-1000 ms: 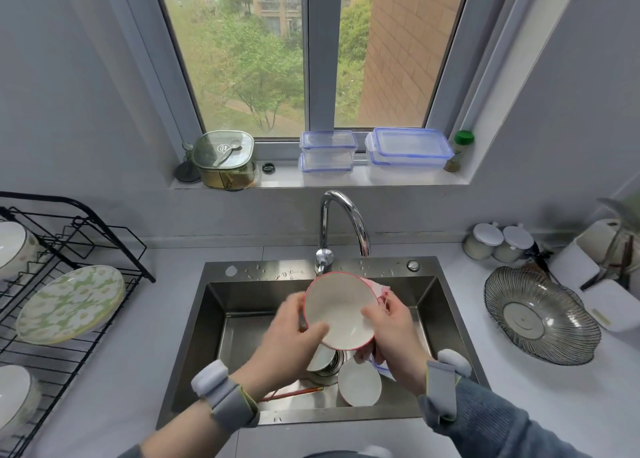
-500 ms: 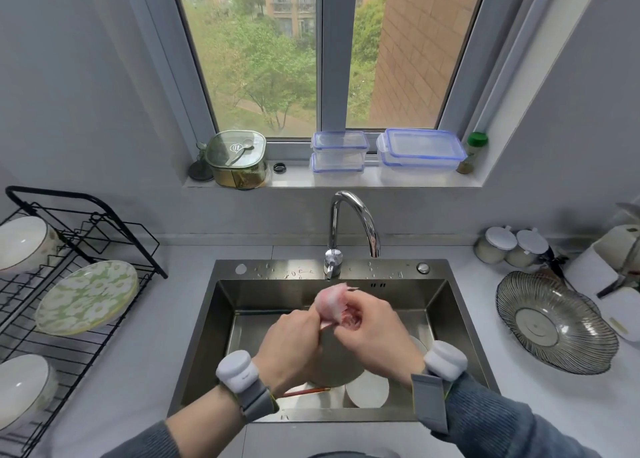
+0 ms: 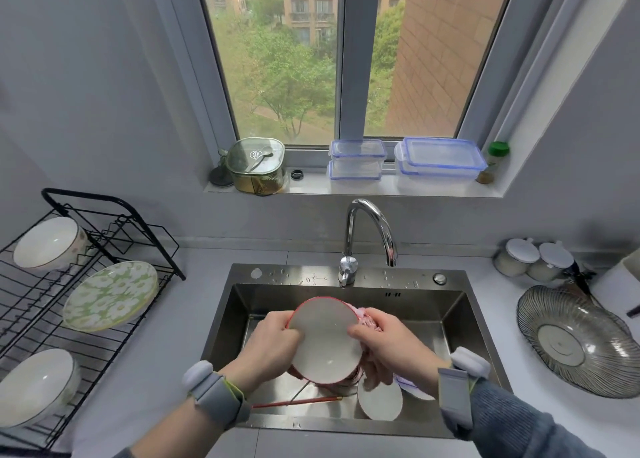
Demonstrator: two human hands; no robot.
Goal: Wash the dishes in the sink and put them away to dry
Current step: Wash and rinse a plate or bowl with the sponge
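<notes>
Over the steel sink (image 3: 239,305) I hold a white bowl with a red rim (image 3: 323,343), its inside turned toward me. My left hand (image 3: 273,346) grips its left edge, thumb inside the rim. My right hand (image 3: 388,343) grips the right edge together with a pink cloth (image 3: 363,317) bunched behind the bowl. Below in the sink lie a small white dish (image 3: 380,400), another dish partly hidden under my right wrist, and red chopsticks (image 3: 294,402).
A black drying rack (image 3: 114,222) on the left holds two white bowls (image 3: 48,243) and a green flowered plate (image 3: 110,295). The faucet (image 3: 369,229) arches over the sink's back. A glass dish (image 3: 575,340) and two lidded jars (image 3: 533,260) stand on the right counter. Containers line the windowsill.
The bowl was turned away with the pink cloth rubbing its outside; it is now turned back so its white inside faces me, held lower over the sink.
</notes>
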